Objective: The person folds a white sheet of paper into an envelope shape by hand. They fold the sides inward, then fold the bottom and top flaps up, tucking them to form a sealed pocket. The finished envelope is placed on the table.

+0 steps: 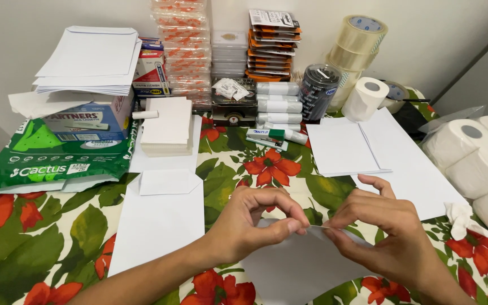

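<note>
1. The sheet (pixel 295 262) is thin, smooth white paper with a crisp folded top edge; it lies low at the centre of the bench (pixel 46 243), its upper edge lifted off the floral cloth.
2. The cloth is glossy, printed with red flowers and green leaves.
3. The left hand (pixel 252 223) comes in from the lower left, wrist bent, its grip narrow: thumb and forefinger pinch the sheet's top edge.
4. The right hand (pixel 385 231) meets it from the right, fingers curled; its grip also pinches that edge, just beside the left fingertips.
5. An envelope (pixel 159 220) with its pointed flap open lies flat to the left of the hands.
6. More flat white envelopes (pixel 368 149) lie beyond the right hand.
7. Soft paper rolls (pixel 478 164) sit at the right, cut off by the frame.
8. A block of white cards (pixel 168 127) and clear tape rolls (pixel 357 42) stand at the back.
9. The sheet's lower part is hidden by the forearms, so its full shape is unclear.
</note>
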